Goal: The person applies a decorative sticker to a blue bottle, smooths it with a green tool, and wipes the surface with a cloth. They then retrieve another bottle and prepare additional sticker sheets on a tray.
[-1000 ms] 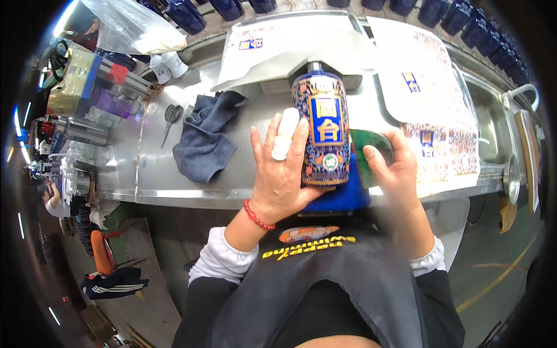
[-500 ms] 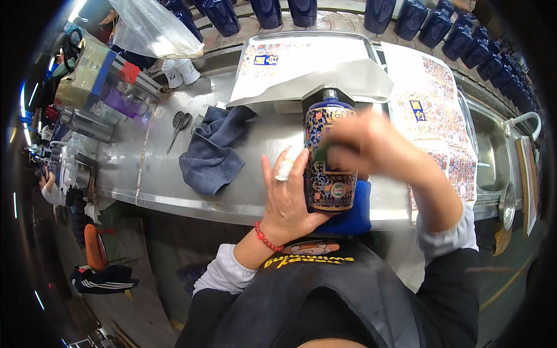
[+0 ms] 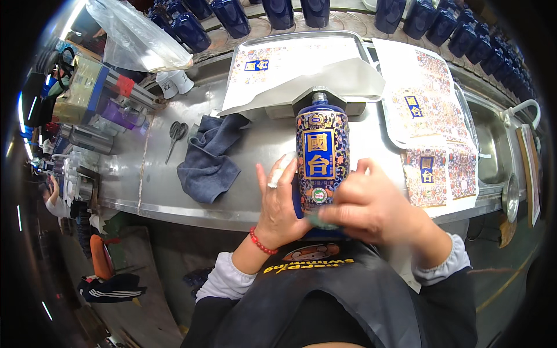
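Observation:
A dark blue bottle (image 3: pixel 321 152) with a patterned label lies on the steel table (image 3: pixel 255 162) in front of me, neck pointing away. My left hand (image 3: pixel 283 203) presses flat against the bottle's left side; one finger is wrapped in white tape. My right hand (image 3: pixel 371 206) is closed on a small green cloth (image 3: pixel 316 221) and presses it against the bottle's lower end.
A blue rag (image 3: pixel 209 159) and scissors (image 3: pixel 174 136) lie to the left. Label sheets lie in a tray (image 3: pixel 290 58) behind and in a stack (image 3: pixel 429 139) to the right. Blue bottles (image 3: pixel 278 10) line the far edge. A plastic bag (image 3: pixel 136 37) is at upper left.
My right hand has moved from the top of the bottle down to its lower end, wiping along the label. My left hand stays on the bottle's side.

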A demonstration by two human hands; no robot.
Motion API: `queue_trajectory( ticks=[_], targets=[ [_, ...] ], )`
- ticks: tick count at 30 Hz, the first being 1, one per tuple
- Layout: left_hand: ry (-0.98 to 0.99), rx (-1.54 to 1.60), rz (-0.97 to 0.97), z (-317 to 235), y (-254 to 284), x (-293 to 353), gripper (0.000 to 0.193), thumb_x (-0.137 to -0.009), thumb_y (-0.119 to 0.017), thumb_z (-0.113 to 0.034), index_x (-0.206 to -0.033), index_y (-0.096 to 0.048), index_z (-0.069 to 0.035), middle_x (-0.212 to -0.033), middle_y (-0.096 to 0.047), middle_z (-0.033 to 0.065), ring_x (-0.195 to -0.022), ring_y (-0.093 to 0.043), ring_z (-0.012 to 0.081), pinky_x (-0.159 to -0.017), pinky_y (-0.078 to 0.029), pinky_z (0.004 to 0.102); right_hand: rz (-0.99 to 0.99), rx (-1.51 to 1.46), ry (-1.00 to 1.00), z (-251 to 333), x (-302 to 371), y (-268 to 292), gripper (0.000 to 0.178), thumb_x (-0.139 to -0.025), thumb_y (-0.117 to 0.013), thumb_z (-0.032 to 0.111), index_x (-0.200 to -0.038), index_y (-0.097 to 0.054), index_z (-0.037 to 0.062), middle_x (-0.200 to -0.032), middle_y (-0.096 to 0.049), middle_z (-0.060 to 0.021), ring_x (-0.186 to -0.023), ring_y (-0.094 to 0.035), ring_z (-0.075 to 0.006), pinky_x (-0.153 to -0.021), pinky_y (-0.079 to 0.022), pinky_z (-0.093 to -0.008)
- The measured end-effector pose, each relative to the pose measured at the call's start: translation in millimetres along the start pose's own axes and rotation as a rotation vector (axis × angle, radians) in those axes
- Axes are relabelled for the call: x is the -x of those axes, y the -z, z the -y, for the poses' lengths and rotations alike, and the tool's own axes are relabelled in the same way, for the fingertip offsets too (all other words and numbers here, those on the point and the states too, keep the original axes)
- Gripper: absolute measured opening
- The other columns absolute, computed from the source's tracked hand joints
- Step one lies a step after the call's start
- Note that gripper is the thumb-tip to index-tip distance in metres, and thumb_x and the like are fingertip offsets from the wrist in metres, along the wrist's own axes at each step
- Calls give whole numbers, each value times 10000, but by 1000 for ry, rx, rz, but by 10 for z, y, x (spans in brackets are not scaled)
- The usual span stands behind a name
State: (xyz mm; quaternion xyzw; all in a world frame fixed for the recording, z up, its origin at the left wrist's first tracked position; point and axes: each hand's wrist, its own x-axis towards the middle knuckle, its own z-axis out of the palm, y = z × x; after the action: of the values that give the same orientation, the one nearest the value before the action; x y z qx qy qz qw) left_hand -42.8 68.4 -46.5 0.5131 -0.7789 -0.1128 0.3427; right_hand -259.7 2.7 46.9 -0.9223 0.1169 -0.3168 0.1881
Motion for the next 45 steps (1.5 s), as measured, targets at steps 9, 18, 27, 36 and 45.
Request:
queue_trajectory(
  ticks=[9,18,27,36,45],
  targets=[
    [-81,-164,13,-241,99,-90,1110,-728,-852,-495,-1571,-300,-29,-1488,-452,230,-1407,-373,461,-1125,-35,757,-682,-447,-670,-797,401,-579,244,-989,-651,143,-1180,-589,4,-999,-664,-47,-901,-612,-82,-799,-517,-254],
    [-59,-87,30,-101,25,2,1130,-773,-807,-539,-1571,-253,38,-1499,-433,290,-1429,-358,485,-1144,-5,720,-870,-890,-703,-545,328,-675,252,-988,-674,159,-1171,-603,1,-1022,-670,-37,-917,-594,-73,-815,-505,-236],
    [-80,-78,18,-15,-32,33,1105,-818,-747,-596,-1551,-256,70,-1501,-443,283,-1436,-349,485,-1145,-22,717,-1108,-989,-993,-339,464,-635,237,-1012,-618,108,-1204,-577,-26,-1017,-685,-64,-907,-637,-84,-795,-545,-234],
    [-35,-8,71,65,-102,91,1155,-829,-718,-618,-1584,-150,45,-1536,-388,305,-1457,-324,482,-1149,7,707,-872,-487,-876,143,547,-990,260,-969,-690,160,-1154,-615,-7,-906,-697,-62,-824,-626,-104,-748,-524,-261],
    [18,139,140,125,-111,125,1152,-875,-651,-642,-1588,-80,60,-1561,-371,276,-1484,-294,459,-1157,38,690,-1040,-868,-905,72,844,-1058,265,-993,-666,134,-1199,-591,-16,-1027,-688,-48,-904,-620,-81,-807,-520,-238]
  ],
)
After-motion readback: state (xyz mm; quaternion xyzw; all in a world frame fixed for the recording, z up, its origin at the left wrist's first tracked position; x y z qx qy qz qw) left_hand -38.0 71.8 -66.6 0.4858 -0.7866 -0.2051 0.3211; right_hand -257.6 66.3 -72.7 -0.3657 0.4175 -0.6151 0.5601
